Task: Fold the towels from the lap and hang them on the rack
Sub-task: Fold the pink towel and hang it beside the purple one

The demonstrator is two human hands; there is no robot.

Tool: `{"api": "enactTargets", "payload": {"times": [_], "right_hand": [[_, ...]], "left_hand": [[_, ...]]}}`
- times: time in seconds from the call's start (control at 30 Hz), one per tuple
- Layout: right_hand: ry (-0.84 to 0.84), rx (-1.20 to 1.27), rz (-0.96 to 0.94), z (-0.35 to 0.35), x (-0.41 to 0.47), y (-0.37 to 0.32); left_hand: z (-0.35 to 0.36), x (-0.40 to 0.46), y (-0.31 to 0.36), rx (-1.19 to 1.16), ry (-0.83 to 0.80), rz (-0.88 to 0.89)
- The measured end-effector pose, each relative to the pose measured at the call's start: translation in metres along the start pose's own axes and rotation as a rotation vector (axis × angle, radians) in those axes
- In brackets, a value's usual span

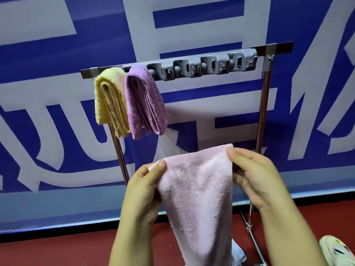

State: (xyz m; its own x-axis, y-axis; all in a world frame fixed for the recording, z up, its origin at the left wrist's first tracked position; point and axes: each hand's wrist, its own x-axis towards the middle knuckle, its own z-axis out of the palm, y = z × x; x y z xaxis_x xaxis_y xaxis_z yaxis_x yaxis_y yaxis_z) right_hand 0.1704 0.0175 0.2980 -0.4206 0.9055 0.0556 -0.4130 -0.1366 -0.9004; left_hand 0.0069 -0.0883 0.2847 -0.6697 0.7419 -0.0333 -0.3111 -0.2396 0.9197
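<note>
Pink towel: held up in front of the rack, pinched at its two upper corners and left to hang narrowing toward the bottom edge of the view, its upper edge tilted, higher on the right. Left hand: grip closed on the towel's upper left corner, thumb laid on the near face, fingers hidden behind the cloth. Right hand: grip closed on the upper right corner, thumb tip seen at the top edge. Yellow towel: folded, hung over the left end of the rack's top bar. Purple towel: folded, hung just beside the yellow one on its right, the two touching along their sides. Grey clip holder: mounted along the top bar, its clips seen unoccupied from the purple towel to the right post, so that this stretch of bar is left open. Between the two posts, below the hung towels, open space is seen, partly filled by the held towel. Blue banner: spread behind the rack, large pale characters printed on it, cropped by the frame and not readable as words. Red floor: seen below the banner's lower edge. Shoe: pale, patterned, at the lower right corner.
</note>
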Motion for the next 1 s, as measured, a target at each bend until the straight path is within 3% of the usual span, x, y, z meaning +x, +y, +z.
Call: {"api": "enactTargets", "payload": {"times": [0.17, 0.33, 0.5, 0.57, 0.87, 1.0], "right_hand": [[0.11, -0.16, -0.185, 0.008, -0.01, -0.001], [0.099, -0.27, -0.262, 0.019, -0.019, -0.001], [0.059, 0.086, -0.044, 0.009, -0.012, -0.008], [0.016, 0.197, 0.063, 0.005, -0.007, -0.008], [0.068, 0.268, 0.081, 0.006, 0.001, 0.003], [0.054, 0.23, 0.037, 0.011, -0.003, 0.004]], "left_hand": [[0.016, -0.017, 0.005, -0.022, -0.042, 0.057], [0.028, -0.032, 0.01, 0.007, -0.087, 0.117], [0.016, -0.026, 0.014, 0.058, 0.079, 0.134], [0.012, -0.027, 0.018, 0.05, 0.055, 0.108], [-0.004, -0.04, 0.048, 0.307, -0.576, 0.117], [-0.004, -0.047, 0.055, 0.625, -0.775, 0.214]]}}
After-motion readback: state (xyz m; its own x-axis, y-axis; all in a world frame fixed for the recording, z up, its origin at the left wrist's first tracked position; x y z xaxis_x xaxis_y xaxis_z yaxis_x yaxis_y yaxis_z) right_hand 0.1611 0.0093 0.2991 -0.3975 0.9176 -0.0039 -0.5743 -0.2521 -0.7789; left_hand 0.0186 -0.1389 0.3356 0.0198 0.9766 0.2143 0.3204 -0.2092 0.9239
